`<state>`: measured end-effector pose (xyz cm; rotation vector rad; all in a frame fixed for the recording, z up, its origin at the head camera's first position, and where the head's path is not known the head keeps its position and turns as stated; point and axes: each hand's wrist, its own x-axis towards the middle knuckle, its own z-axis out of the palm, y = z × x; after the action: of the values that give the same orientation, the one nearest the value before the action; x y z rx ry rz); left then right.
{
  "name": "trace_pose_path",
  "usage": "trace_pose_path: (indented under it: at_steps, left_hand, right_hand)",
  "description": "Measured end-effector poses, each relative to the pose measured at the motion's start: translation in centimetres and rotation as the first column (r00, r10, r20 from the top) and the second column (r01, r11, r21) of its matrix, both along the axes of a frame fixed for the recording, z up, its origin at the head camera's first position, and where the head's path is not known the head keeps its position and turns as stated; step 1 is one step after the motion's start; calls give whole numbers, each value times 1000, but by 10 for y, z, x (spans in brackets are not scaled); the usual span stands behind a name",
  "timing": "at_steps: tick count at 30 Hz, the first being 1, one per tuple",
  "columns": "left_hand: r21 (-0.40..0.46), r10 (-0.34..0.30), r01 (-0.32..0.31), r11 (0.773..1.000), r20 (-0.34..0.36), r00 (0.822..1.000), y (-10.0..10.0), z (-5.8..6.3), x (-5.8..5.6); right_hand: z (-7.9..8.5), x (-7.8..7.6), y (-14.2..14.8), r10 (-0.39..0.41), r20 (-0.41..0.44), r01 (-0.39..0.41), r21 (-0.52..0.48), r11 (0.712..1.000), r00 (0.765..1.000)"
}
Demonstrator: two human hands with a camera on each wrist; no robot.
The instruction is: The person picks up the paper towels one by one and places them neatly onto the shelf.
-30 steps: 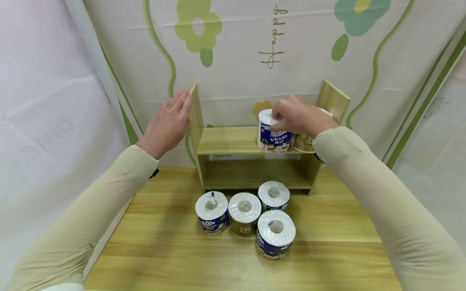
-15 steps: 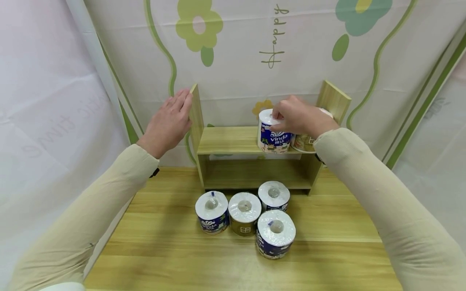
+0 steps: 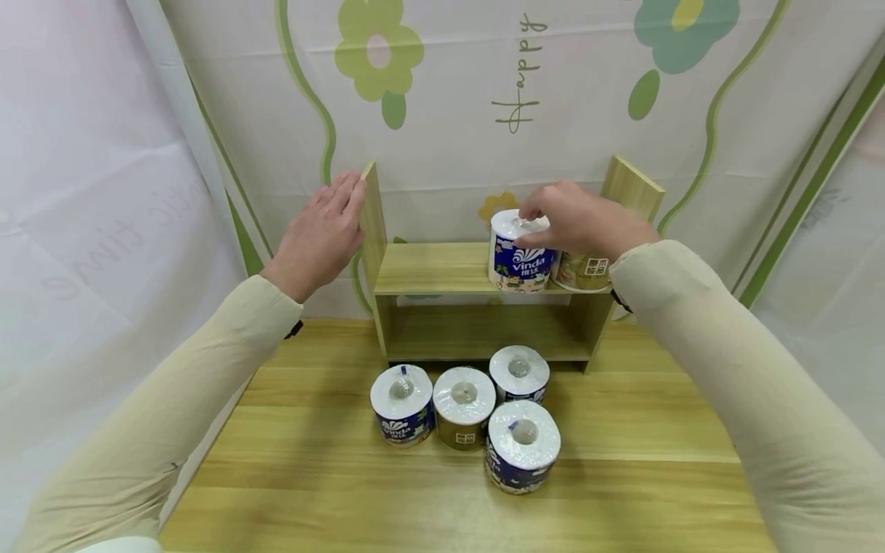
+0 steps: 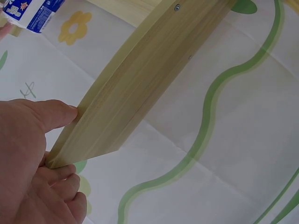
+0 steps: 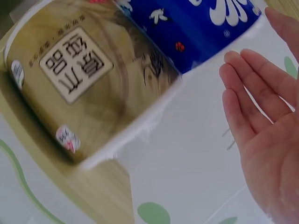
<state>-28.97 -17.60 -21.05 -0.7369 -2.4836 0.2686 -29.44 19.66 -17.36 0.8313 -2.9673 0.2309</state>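
A roll of toilet paper in a blue wrapper (image 3: 522,261) stands upright on the upper board of a small wooden shelf (image 3: 435,265). Above it is my right hand (image 3: 581,219), thumb and fingers spread apart; the right wrist view shows loosely extended fingers (image 5: 252,91) with nothing in them. A gold-wrapped toilet roll (image 3: 586,270) sits directly to its right, partly behind my hand. My left hand (image 3: 321,238) grips the top of the shelf's left side panel (image 4: 126,88), with the thumb on its edge and the fingers curled at its end.
In front of the shelf, several more rolls stand on the wooden table (image 3: 311,491): a blue one (image 3: 404,426) at left, a gold one (image 3: 462,434), and two blue ones at right, the nearer roll (image 3: 518,472) foremost. A flower-printed cloth (image 3: 442,153) hangs behind.
My right hand has loosened from the blue roll and shifted slightly right, uncovering its top and more of the gold roll's label. The left hand stays on the panel.
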Motion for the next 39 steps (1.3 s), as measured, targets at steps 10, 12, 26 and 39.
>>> trace_pose_path:
  at_steps: [10,12,26,39]
  left_hand:
    - [-4,3,-3,1000,5,1000,3,0,-2]
    - [-7,6,-6,1000,10,1000,3,0,-2]
    - [-25,19,-19,1000,3,1000,4,1,-6]
    - [-30,27,-27,999,3,1000,4,0,-5]
  right_hand:
    - [9,20,12,71,-119,-68,30,997,990]
    - [10,25,14,99,-157,-95,35,995,983]
    - [-5,69,29,197,-211,-192,40,980,957]
    - [-53,108,35,241,-191,-238,37,971,952]
